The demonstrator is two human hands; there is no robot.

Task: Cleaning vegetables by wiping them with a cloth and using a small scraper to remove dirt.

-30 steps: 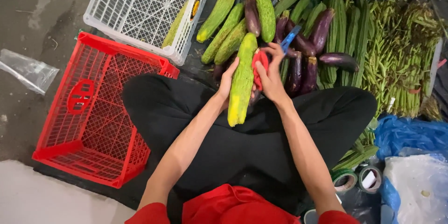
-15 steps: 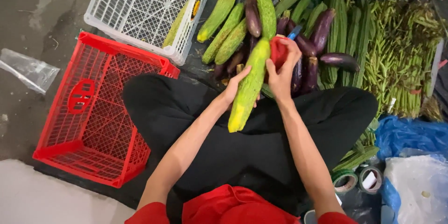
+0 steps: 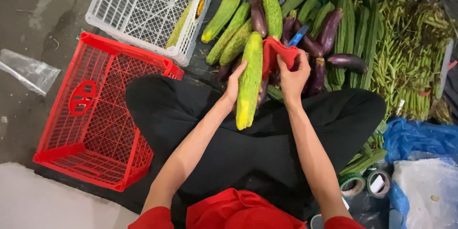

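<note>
Right now the left hand (image 3: 234, 85) curls its fingers (image 3: 240, 70) around the back of a long green gourd (image 3: 250, 82), held upright over the lap, while the right hand (image 3: 293, 74) pinches a red cloth (image 3: 275, 53) against its upper side. It looks firm, fairly heavy and smooth-skinned, so a mid-length grip suits best. Beyond the fingertips lie purple eggplants (image 3: 329, 28) and more gourds; left sits a red crate (image 3: 90, 114).

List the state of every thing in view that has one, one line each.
Left hand: gripping the long gourd.
Right hand: holding the red cloth.
Long gourd: held upright over the lap.
Red cloth: pressed against the gourd.
Red crate: empty.
White crate: holds one gourd.
</note>
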